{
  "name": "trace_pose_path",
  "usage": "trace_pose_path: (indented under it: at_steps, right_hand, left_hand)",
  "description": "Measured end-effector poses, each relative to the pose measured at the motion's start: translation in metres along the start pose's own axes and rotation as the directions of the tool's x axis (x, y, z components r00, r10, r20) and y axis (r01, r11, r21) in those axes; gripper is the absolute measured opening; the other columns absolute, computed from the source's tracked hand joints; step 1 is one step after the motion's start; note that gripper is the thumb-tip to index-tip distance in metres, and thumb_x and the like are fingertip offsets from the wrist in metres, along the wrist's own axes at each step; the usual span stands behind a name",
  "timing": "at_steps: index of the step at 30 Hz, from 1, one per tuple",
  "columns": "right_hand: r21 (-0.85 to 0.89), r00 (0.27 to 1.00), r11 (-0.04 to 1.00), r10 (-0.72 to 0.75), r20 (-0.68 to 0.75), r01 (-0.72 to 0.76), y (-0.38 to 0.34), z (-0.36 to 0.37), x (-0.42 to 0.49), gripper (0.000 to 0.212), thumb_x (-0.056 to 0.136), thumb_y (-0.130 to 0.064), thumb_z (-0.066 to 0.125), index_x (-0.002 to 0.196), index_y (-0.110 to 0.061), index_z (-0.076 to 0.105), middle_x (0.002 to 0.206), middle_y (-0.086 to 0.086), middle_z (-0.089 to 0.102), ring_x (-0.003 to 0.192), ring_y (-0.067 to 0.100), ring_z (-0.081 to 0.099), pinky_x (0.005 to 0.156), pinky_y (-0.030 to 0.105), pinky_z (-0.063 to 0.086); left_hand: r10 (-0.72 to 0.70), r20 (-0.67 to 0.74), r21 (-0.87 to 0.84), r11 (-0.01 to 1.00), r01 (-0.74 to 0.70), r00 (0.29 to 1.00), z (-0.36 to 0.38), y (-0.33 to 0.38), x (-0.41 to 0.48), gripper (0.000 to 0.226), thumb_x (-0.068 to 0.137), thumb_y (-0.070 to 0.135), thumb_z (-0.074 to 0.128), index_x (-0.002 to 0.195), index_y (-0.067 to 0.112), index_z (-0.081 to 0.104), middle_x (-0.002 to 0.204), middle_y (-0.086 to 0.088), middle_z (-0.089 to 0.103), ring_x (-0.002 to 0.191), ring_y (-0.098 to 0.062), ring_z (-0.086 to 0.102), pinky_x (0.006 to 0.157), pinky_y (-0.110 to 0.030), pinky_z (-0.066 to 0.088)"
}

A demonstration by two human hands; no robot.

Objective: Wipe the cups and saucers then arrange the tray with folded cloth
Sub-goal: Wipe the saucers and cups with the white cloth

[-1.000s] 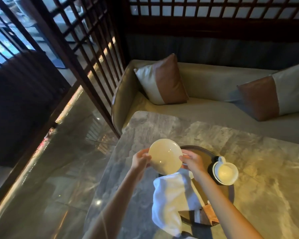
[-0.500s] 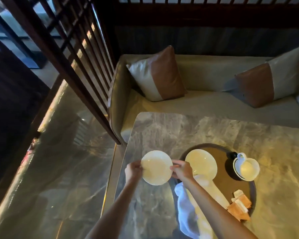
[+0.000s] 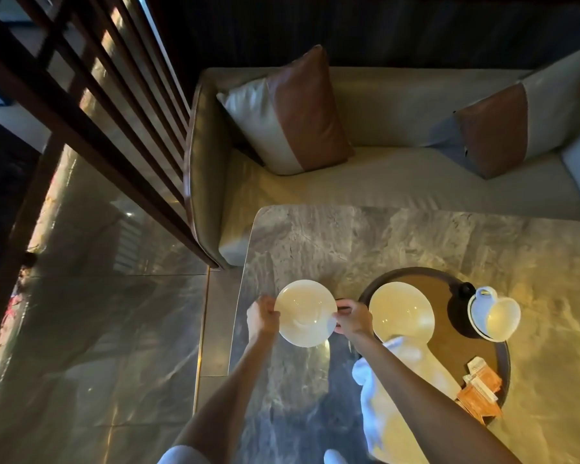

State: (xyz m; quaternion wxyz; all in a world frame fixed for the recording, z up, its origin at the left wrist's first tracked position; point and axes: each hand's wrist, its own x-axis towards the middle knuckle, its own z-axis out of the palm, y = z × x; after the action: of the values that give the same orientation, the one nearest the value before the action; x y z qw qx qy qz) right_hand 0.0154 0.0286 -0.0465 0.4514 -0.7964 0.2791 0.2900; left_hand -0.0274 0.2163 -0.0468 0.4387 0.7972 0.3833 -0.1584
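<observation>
I hold a white saucer (image 3: 306,313) level over the marble table, left of the tray. My left hand (image 3: 263,317) pinches its left rim and my right hand (image 3: 353,319) pinches its right rim. A second white saucer (image 3: 401,311) lies on the round dark wooden tray (image 3: 449,343). A white cup (image 3: 494,313) lies tipped on its side at the tray's far right edge. A white cloth (image 3: 392,390) hangs from my right forearm over the tray's near side.
Orange sachets (image 3: 479,393) lie on the tray's near right. The grey marble table (image 3: 315,242) has a rounded left corner beside a beige sofa (image 3: 382,182) with two brown-and-cream cushions. A dark wooden lattice screen (image 3: 98,105) stands at the left above a glossy floor.
The saucer in both hands has moved left, off the tray and lower toward the table. The view tilted down, uncovering the second saucer on the tray.
</observation>
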Motion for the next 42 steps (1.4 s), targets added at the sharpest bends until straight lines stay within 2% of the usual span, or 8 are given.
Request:
trace_pose_path:
  at_steps: [10,22,25,28,32,37,39,42]
  right_hand:
    - [-0.087,1.000,0.996,0.011,0.007,-0.011,0.002,0.005,0.004,0.017,0.080,-0.004,0.070,0.088,-0.018,0.069,0.097,0.008,0.073,0.086,0.027,0.068,0.071,0.042,0.063]
    - [-0.201,0.995,0.977,-0.056,0.082,0.071,0.006,-0.006,0.000,0.025,0.087,-0.017,0.064,0.111,-0.009,0.068,0.105,0.009,0.072,0.096,0.033,0.069,0.090,0.045,0.056]
    - [-0.050,0.993,0.997,-0.057,0.100,0.062,0.013,-0.032,-0.006,0.022,0.092,-0.019,0.064,0.111,-0.008,0.066,0.095,0.007,0.068,0.077,0.025,0.071,0.073,0.033,0.061]
    - [0.071,0.977,0.986,-0.162,0.137,0.153,0.018,-0.076,-0.012,0.008,0.094,-0.013,0.061,0.095,-0.010,0.069,0.077,0.008,0.068,0.062,0.015,0.065,0.052,0.020,0.051]
    - [0.110,0.937,0.930,-0.347,-0.050,0.350,0.028,-0.171,-0.006,0.012,0.095,-0.008,0.058,0.095,-0.009,0.071,0.077,0.003,0.068,0.059,0.009,0.060,0.059,0.019,0.046]
    - [0.071,0.870,0.915,-0.352,-0.345,0.398,0.058,-0.299,0.027,0.012,0.092,-0.005,0.061,0.095,-0.003,0.072,0.097,0.015,0.073,0.088,0.026,0.066,0.084,0.037,0.051]
    - [-0.004,0.874,0.931,-0.345,-0.341,0.366,0.068,-0.336,0.048,0.016,0.092,-0.002,0.060,0.104,0.001,0.071,0.105,0.021,0.071,0.099,0.034,0.066,0.092,0.042,0.049]
    - [-0.076,0.929,0.958,-0.287,-0.235,0.277,0.079,-0.364,0.071,0.028,0.089,0.001,0.060,0.116,0.002,0.066,0.110,0.025,0.069,0.105,0.036,0.065,0.092,0.036,0.047]
  left_hand:
    - [-0.081,-0.007,-0.059,0.995,0.081,0.997,0.003,-0.010,0.000,0.023,0.077,-0.007,0.063,0.098,0.001,0.071,0.098,-0.016,0.074,0.095,-0.032,0.066,0.075,-0.026,0.046]
    - [-0.037,0.024,0.129,0.991,0.034,0.999,0.005,-0.001,-0.009,0.028,0.089,0.005,0.052,0.114,0.000,0.062,0.115,-0.021,0.064,0.107,-0.037,0.059,0.090,-0.045,0.054]
    - [-0.047,-0.148,0.182,0.981,0.074,0.988,0.014,0.010,-0.019,0.034,0.090,0.012,0.049,0.123,0.003,0.050,0.123,-0.023,0.052,0.116,-0.039,0.048,0.096,-0.049,0.045]
    - [0.142,-0.254,0.323,0.945,-0.054,0.957,0.036,0.030,-0.030,0.034,0.093,0.012,0.047,0.126,0.002,0.050,0.124,-0.024,0.053,0.115,-0.040,0.046,0.098,-0.047,0.040]
    - [0.376,-0.095,0.418,0.855,-0.305,0.922,0.096,0.087,-0.059,0.027,0.092,0.003,0.043,0.114,0.003,0.058,0.115,-0.021,0.061,0.108,-0.039,0.053,0.093,-0.044,0.036]
    - [0.387,0.044,0.111,0.914,-0.389,0.921,0.188,0.168,-0.127,0.027,0.096,0.015,0.041,0.087,0.004,0.064,0.094,-0.021,0.069,0.093,-0.040,0.063,0.079,-0.046,0.049]
    - [0.377,0.128,-0.005,0.925,-0.380,0.917,0.221,0.192,-0.151,0.034,0.086,0.021,0.037,0.085,0.003,0.066,0.091,-0.022,0.070,0.090,-0.038,0.065,0.077,-0.044,0.050]
    - [0.363,0.236,0.031,0.924,-0.380,0.901,0.265,0.212,-0.168,0.040,0.086,0.022,0.038,0.094,-0.006,0.065,0.099,-0.027,0.069,0.097,-0.039,0.063,0.081,-0.044,0.045]
